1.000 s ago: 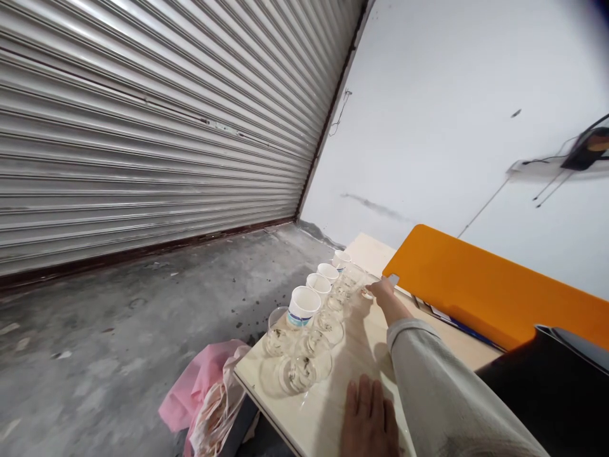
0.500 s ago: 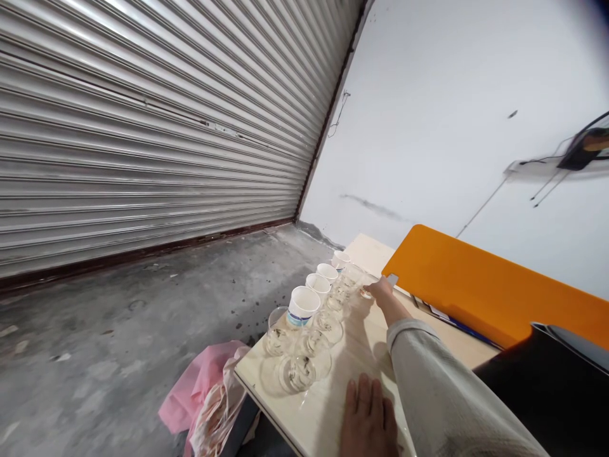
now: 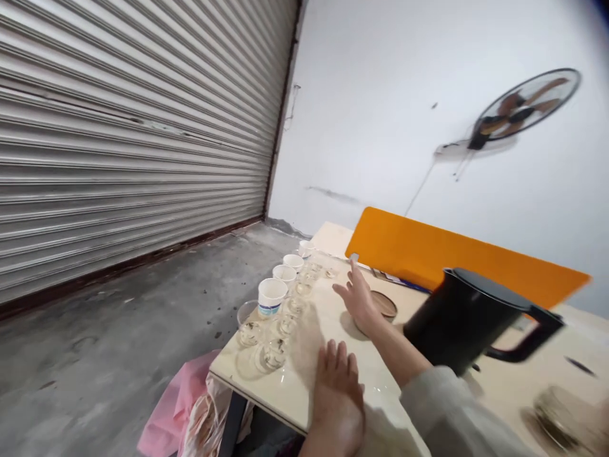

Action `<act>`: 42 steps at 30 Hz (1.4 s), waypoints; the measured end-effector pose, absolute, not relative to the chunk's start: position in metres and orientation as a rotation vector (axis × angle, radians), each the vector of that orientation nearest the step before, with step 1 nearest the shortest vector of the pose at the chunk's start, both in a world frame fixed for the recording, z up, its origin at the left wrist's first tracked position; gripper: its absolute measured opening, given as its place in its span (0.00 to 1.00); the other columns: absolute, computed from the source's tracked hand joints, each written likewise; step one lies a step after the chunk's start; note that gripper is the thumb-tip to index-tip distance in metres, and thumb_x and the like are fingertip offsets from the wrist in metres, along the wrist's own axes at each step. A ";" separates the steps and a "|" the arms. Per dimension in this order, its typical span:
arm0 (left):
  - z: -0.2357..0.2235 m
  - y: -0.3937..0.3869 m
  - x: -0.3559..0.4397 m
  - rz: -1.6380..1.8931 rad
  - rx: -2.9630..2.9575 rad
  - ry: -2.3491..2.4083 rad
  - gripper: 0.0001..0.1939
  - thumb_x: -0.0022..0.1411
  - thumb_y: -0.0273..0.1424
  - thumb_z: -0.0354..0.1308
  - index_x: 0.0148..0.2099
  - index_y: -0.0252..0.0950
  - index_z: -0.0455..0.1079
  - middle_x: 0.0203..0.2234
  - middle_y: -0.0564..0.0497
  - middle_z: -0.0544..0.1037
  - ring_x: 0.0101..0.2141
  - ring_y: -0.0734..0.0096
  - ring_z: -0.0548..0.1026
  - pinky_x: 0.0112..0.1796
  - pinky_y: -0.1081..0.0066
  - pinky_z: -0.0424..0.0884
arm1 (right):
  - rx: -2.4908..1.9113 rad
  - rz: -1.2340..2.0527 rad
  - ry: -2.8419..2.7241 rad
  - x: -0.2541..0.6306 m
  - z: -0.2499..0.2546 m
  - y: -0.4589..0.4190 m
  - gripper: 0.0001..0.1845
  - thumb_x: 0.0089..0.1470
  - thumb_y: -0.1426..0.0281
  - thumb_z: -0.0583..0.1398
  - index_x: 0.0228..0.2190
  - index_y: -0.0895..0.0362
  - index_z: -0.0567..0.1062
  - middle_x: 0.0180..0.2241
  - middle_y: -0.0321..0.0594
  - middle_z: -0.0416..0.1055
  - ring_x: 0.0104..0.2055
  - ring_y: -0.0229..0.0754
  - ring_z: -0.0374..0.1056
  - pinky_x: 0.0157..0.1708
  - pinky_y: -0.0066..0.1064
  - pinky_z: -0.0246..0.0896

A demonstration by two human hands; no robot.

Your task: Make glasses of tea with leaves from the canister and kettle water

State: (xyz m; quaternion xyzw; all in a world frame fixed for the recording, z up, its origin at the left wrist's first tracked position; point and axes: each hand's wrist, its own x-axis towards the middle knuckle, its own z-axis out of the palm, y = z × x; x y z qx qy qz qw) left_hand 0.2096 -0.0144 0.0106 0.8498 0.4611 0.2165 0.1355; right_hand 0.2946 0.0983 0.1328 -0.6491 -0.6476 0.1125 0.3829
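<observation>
**I hold nothing, here by a big metal shutter (image 3: pixel 128 146)**

The shutter fills 9 o'clock, and a white wall (image 3: pixel 371 114) with a fan (image 3: pixel 526 105) fills 1 o'clock. In front of me is a pale table (image 3: pixel 304 397), with an orange board (image 3: pixel 404 244) along its far side and a black kettle (image 3: pixel 459 320) at 2 o'clock. Paper cups (image 3: pixel 273 296) and glass cups (image 3: pixel 288 325) stand in two rows at 11 o'clock. A round wooden mat (image 3: pixel 384 304) lies just beside my right hand (image 3: pixel 358 298), which is open and empty. My left hand (image 3: pixel 337 387) is open too, its fingers (image 3: pixel 329 350) spread apart.
</observation>
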 end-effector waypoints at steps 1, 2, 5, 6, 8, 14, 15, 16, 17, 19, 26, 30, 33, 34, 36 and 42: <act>0.012 -0.016 0.209 0.590 2.459 1.366 0.29 0.72 0.42 0.50 0.68 0.34 0.63 0.69 0.40 0.59 0.69 0.45 0.53 0.66 0.45 0.55 | -1.530 0.340 -1.649 0.303 0.124 0.070 0.45 0.59 0.61 0.62 0.70 0.46 0.49 0.70 0.44 0.53 0.70 0.53 0.52 0.63 0.48 0.59; 0.013 -0.018 0.208 0.578 2.464 1.389 0.28 0.72 0.41 0.50 0.68 0.34 0.63 0.69 0.40 0.59 0.70 0.46 0.53 0.66 0.45 0.54 | -1.430 0.386 -1.659 0.314 0.115 0.040 0.44 0.59 0.61 0.62 0.70 0.44 0.49 0.70 0.43 0.53 0.70 0.53 0.52 0.63 0.50 0.59; 0.012 -0.023 0.204 0.616 2.529 1.417 0.26 0.72 0.39 0.48 0.68 0.37 0.64 0.69 0.43 0.60 0.69 0.48 0.55 0.67 0.47 0.53 | -1.446 0.381 -1.641 0.352 0.091 -0.052 0.37 0.60 0.57 0.61 0.67 0.40 0.57 0.69 0.39 0.57 0.69 0.53 0.56 0.63 0.53 0.60; 0.010 -0.024 0.203 0.649 2.548 1.424 0.25 0.73 0.38 0.47 0.67 0.38 0.65 0.69 0.44 0.61 0.69 0.49 0.55 0.67 0.47 0.52 | -1.505 0.354 -1.598 0.368 0.085 -0.081 0.35 0.60 0.56 0.61 0.66 0.40 0.60 0.67 0.41 0.59 0.67 0.54 0.59 0.62 0.53 0.62; 0.006 -0.026 0.200 0.645 2.610 1.422 0.25 0.72 0.35 0.46 0.67 0.37 0.66 0.68 0.44 0.62 0.69 0.49 0.56 0.66 0.47 0.52 | -1.629 0.257 -1.441 0.404 0.077 -0.134 0.32 0.59 0.54 0.61 0.62 0.44 0.67 0.63 0.45 0.66 0.63 0.56 0.66 0.58 0.54 0.68; 0.004 -0.031 0.197 0.444 2.775 1.491 0.26 0.73 0.33 0.43 0.69 0.38 0.63 0.69 0.44 0.59 0.69 0.47 0.56 0.66 0.46 0.51 | -1.926 -0.182 -0.934 0.517 0.086 -0.261 0.27 0.53 0.51 0.63 0.50 0.52 0.75 0.47 0.50 0.78 0.46 0.55 0.77 0.42 0.45 0.76; 0.005 -0.031 0.197 0.400 2.797 1.494 0.26 0.73 0.34 0.43 0.69 0.38 0.62 0.69 0.44 0.59 0.69 0.47 0.55 0.66 0.46 0.51 | -1.975 -0.275 -0.863 0.533 0.091 -0.278 0.27 0.53 0.51 0.62 0.49 0.53 0.76 0.45 0.50 0.78 0.43 0.54 0.77 0.40 0.43 0.76; 0.005 -0.032 0.196 0.356 2.809 1.504 0.26 0.73 0.34 0.42 0.70 0.37 0.61 0.70 0.44 0.58 0.69 0.47 0.55 0.66 0.46 0.51 | -2.013 -0.370 -0.800 0.547 0.096 -0.293 0.26 0.54 0.51 0.61 0.48 0.54 0.76 0.43 0.49 0.79 0.42 0.53 0.77 0.39 0.42 0.75; 0.005 -0.032 0.196 0.318 2.821 1.508 0.27 0.73 0.34 0.42 0.70 0.37 0.60 0.70 0.44 0.57 0.69 0.47 0.54 0.66 0.46 0.51 | -2.043 -0.459 -0.751 0.561 0.101 -0.306 0.26 0.54 0.51 0.60 0.48 0.54 0.76 0.42 0.49 0.78 0.41 0.52 0.77 0.38 0.42 0.74; 0.004 -0.031 0.195 0.277 2.835 1.512 0.27 0.73 0.34 0.41 0.71 0.37 0.59 0.70 0.44 0.56 0.70 0.47 0.54 0.66 0.47 0.51 | -2.097 -0.615 -0.718 0.586 0.110 -0.325 0.24 0.56 0.53 0.57 0.47 0.55 0.76 0.43 0.51 0.77 0.40 0.52 0.75 0.38 0.42 0.73; -0.005 -0.024 0.194 0.250 2.825 1.518 0.28 0.72 0.35 0.41 0.71 0.38 0.57 0.71 0.46 0.55 0.70 0.50 0.52 0.67 0.48 0.49 | -2.292 -0.837 -1.247 0.642 0.117 -0.323 0.20 0.60 0.56 0.55 0.45 0.51 0.80 0.49 0.46 0.78 0.56 0.57 0.67 0.55 0.52 0.62; -0.005 -0.024 0.194 0.252 2.832 1.542 0.28 0.72 0.36 0.40 0.71 0.39 0.58 0.71 0.47 0.55 0.70 0.52 0.52 0.67 0.48 0.49 | -2.392 -0.758 -1.325 0.649 0.116 -0.309 0.18 0.62 0.61 0.53 0.37 0.50 0.82 0.37 0.45 0.80 0.44 0.54 0.72 0.46 0.45 0.66; -0.006 -0.025 0.194 0.255 2.838 1.535 0.28 0.72 0.35 0.40 0.71 0.39 0.58 0.71 0.47 0.55 0.70 0.51 0.52 0.67 0.48 0.50 | -2.429 -0.784 -1.274 0.648 0.117 -0.306 0.17 0.62 0.61 0.54 0.33 0.50 0.82 0.31 0.45 0.78 0.38 0.52 0.72 0.39 0.41 0.65; -0.006 -0.025 0.193 0.250 2.849 1.530 0.28 0.72 0.35 0.40 0.71 0.39 0.58 0.71 0.47 0.55 0.70 0.51 0.52 0.67 0.48 0.50 | -2.425 -0.791 -1.264 0.647 0.117 -0.306 0.16 0.62 0.61 0.54 0.32 0.50 0.82 0.31 0.44 0.77 0.38 0.51 0.72 0.38 0.40 0.65; -0.006 -0.024 0.193 0.216 2.877 1.534 0.28 0.71 0.34 0.41 0.71 0.39 0.58 0.71 0.48 0.55 0.70 0.51 0.52 0.66 0.48 0.50 | -2.394 -0.784 -1.261 0.644 0.116 -0.307 0.15 0.61 0.61 0.55 0.32 0.49 0.81 0.30 0.44 0.76 0.38 0.51 0.72 0.37 0.39 0.64; -0.007 -0.023 0.192 0.121 2.935 1.540 0.28 0.72 0.33 0.41 0.72 0.38 0.55 0.71 0.47 0.53 0.71 0.50 0.51 0.66 0.48 0.50 | -2.256 -0.692 -1.287 0.630 0.109 -0.301 0.14 0.62 0.61 0.56 0.32 0.49 0.80 0.31 0.43 0.76 0.40 0.50 0.71 0.39 0.39 0.65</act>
